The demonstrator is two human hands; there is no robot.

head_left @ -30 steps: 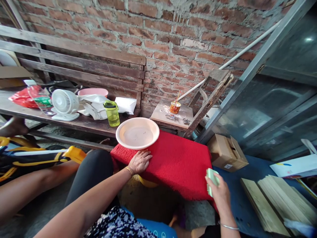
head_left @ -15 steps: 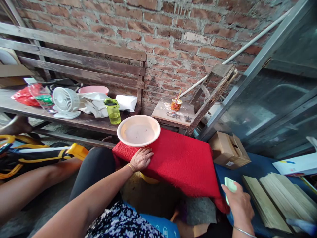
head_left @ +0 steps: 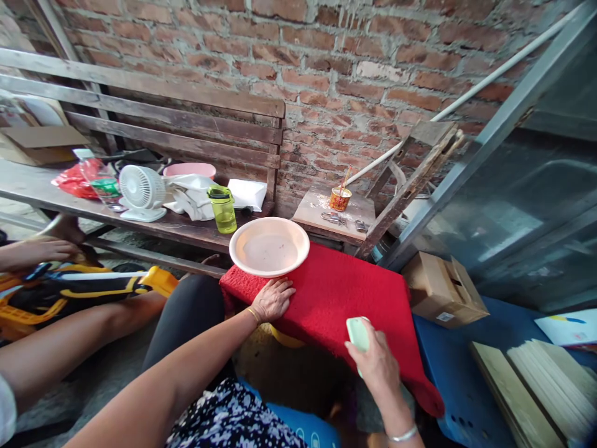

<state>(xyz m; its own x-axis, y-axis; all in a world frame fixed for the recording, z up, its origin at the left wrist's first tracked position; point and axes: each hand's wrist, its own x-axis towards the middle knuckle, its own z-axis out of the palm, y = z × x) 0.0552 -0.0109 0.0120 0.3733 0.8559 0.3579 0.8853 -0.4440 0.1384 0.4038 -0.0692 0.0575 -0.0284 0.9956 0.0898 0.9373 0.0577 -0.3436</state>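
My left hand (head_left: 273, 300) lies flat on the front edge of the red cloth (head_left: 345, 292), fingers stretched out, just below a pale basin (head_left: 269, 247). The basin rests on the far left part of the cloth, and I can make out a few small specks inside it. My right hand (head_left: 375, 361) is closed around a flat, pale green object (head_left: 357, 334) with rounded corners. What kind of thing it is I cannot tell; its underside is hidden. It is held over the cloth's front right edge.
A wooden bench (head_left: 186, 221) carries a white fan (head_left: 142, 190), a green bottle (head_left: 222, 210) and bags. On a side stand sit a cup of sticks (head_left: 340, 198) and padlocks. To the right are a cardboard box (head_left: 443, 289) and stacked boards (head_left: 545, 386). Another person's hand (head_left: 51, 249) is at left.
My right hand has moved left with the pale green object, from beside the blue surface to over the red cloth's edge. My left hand stays on the cloth. The view has turned slightly left.
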